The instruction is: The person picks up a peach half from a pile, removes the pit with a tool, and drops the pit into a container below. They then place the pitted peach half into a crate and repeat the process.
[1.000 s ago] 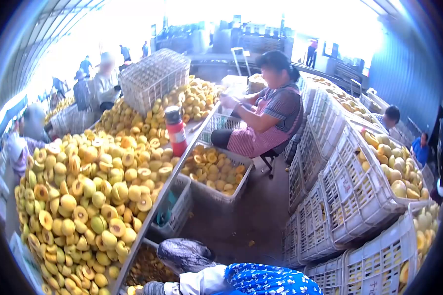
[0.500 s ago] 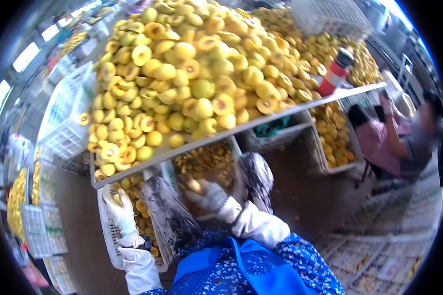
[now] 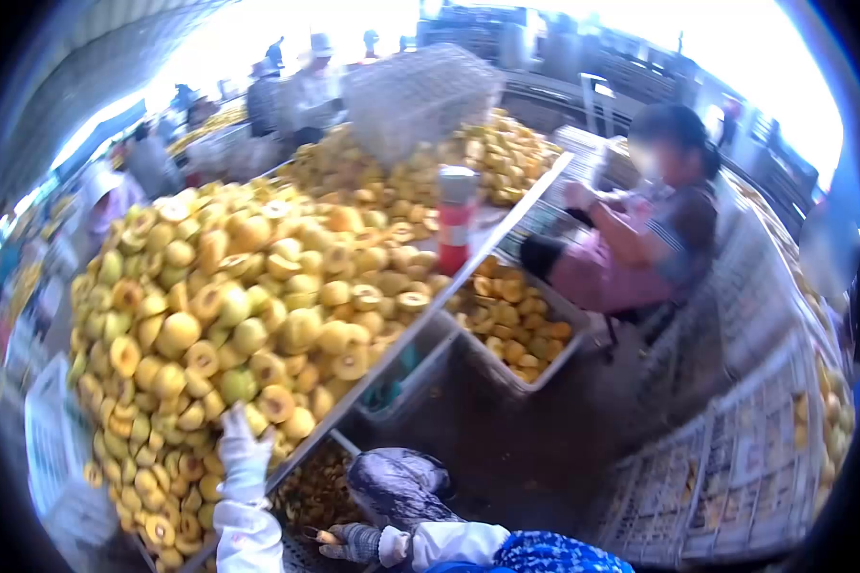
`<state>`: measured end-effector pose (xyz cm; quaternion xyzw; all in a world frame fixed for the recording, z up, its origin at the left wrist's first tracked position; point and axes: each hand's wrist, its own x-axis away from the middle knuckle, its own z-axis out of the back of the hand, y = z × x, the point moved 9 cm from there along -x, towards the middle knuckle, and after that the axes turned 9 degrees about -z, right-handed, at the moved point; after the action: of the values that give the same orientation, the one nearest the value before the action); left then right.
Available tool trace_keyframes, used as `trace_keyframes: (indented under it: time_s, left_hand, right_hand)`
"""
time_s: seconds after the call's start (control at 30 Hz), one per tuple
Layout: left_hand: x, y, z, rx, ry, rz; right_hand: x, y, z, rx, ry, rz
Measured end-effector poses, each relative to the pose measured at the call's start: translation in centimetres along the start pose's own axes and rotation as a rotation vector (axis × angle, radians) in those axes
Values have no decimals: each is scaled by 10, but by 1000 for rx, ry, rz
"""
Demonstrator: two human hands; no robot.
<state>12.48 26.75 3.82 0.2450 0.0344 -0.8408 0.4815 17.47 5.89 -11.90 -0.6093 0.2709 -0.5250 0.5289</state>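
Observation:
A big heap of yellow peach halves [image 3: 301,325], many showing a reddish pit hollow, covers the metal-edged table [image 3: 420,320]. My left hand [image 3: 247,454], in a white glove, reaches onto the near edge of the heap. Its fingers are stretched and slightly apart, touching or just above the fruit, with nothing visibly held. Low down by my knee, my right hand [image 3: 354,542], in a grey glove, is closed around something small with an orange-brown tip, too blurred to name. Beneath the table edge beside it stands a crate of brownish scraps [image 3: 315,487].
A red flask [image 3: 456,224] stands on the table, near an upturned white crate [image 3: 420,100]. A crate of peach halves [image 3: 511,325] sits below the table. Another person [image 3: 640,220] sits at the right. White crates [image 3: 707,487] are stacked at lower right.
My view has swung up and to the right. My left hand has risen from the crate below the table onto the peach heap. My right hand stays low, over the scraps crate.

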Motion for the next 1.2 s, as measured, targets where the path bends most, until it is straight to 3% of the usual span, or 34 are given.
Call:
trace_keyframes:
  time_s: [0.03, 0.1, 0.13, 0.17, 0.23, 0.27, 0.3, 0.37, 0.4, 0.43, 0.47, 0.53, 0.57, 0.63, 0.67, 0.7, 0.73, 0.8, 0.83, 0.9, 0.93, 1.03, 1.07, 1.13, 1.2]
  left_hand:
    - [3, -8, -1, 53, -40, 94]
    - [13, -15, 9, 233, 141, 49]
    - [21, -26, 14, 163, 198, 92]
    - [32, -56, 5, 318, 267, 130]
    - [72, -122, -18, 646, 382, 447]
    - [87, -96, 15, 974, 417, 570]
    - [95, -54, 43, 1294, 470, 700]
    - [124, -32, 35, 1767, 425, 819]
    - [153, -35, 27, 1429, 231, 960]
    - [167, -27, 36, 1222, 244, 857]
    - [182, -18, 47, 997, 262, 776]
    - [167, 23, 91, 746, 320, 575]
    - [161, 45, 113, 609, 357, 488]
    - [171, 41, 108, 448, 357, 422]
    - [176, 38, 105, 430, 361, 419]
    - [184, 30, 99, 537, 374, 485]
    - [191, 24, 93, 641, 385, 550]
    - [204, 13, 76, 852, 403, 665]
    - [212, 7, 55, 1112, 492, 713]
    - [218, 2, 29, 1628, 739, 824]
    - [219, 6, 26, 1728, 718, 918]
    - [201, 22, 78, 1223, 508, 771]
    - [195, 28, 93, 973, 403, 684]
    - [197, 26, 79, 996, 390, 663]
    - [220, 7, 11, 1548, 566, 797]
  right_hand:
    - [7, -9, 15, -18, 6, -29]
    - [10, -19, 9, -19, -82, -63]
    - [6, -14, 7, -57, -76, -64]
    - [4, -14, 12, -73, 3, -49]
    - [-3, -9, 17, -630, 62, 124]
    - [13, -49, 46, -168, 290, 333]
    - [8, -58, 50, -213, 275, 364]
    - [9, -91, 59, -224, 276, 442]
    - [15, -116, 64, -190, 295, 489]
    - [5, -118, 52, -372, 142, 368]
    - [8, -135, 47, -249, 180, 383]
    - [3, -140, 25, 10, 232, 443]
    - [-9, -128, 13, 88, 239, 359]
    - [-10, -132, -2, -176, 37, 364]
    - [-5, -136, -1, -166, 53, 325]
    - [1, -139, 3, -157, 66, 288]
    - [29, -159, 0, 448, 339, 869]
    - [28, -130, -5, 567, 273, 793]
    - [29, -117, -10, 615, 215, 717]
    - [24, -89, -18, 663, 164, 481]
    - [21, -77, -20, 686, 138, 360]
    - [39, -102, -27, 812, 191, 601]
    - [38, -103, -27, 795, 191, 589]
    - [36, -103, -26, 761, 196, 568]
    - [28, -94, -21, 604, 166, 467]
